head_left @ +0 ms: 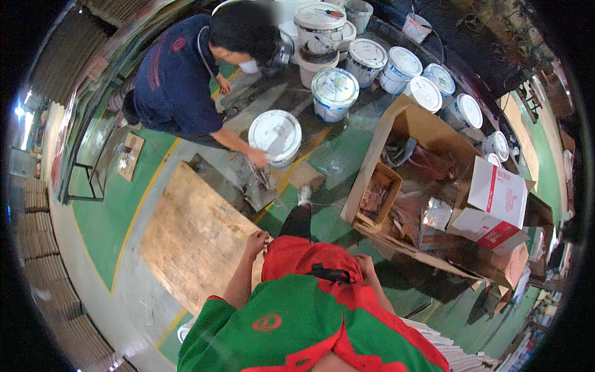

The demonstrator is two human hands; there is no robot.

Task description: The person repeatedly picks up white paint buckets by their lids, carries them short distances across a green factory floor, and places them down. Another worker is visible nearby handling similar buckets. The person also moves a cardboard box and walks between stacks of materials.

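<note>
A red apron [304,257] with a black tie hangs at my waist over a green and red shirt [291,304]. At the apron's left edge is my left hand [258,242], its fingers curled closed; what they hold, if anything, is hidden. My right hand [364,266] rests against the apron's right side, and its fingers are mostly out of sight. Ahead, a co-worker in a dark blue shirt [170,87] bends over, with one hand [256,157] beside a white lidded bucket [274,133].
A wooden board [192,235] lies at left on the green floor. Several lidded buckets [334,88] stand ahead. At right is a large open cardboard box [369,180] with plastic and a white-and-red carton [496,195]. My shoe [304,195] is near a small cardboard piece [307,177].
</note>
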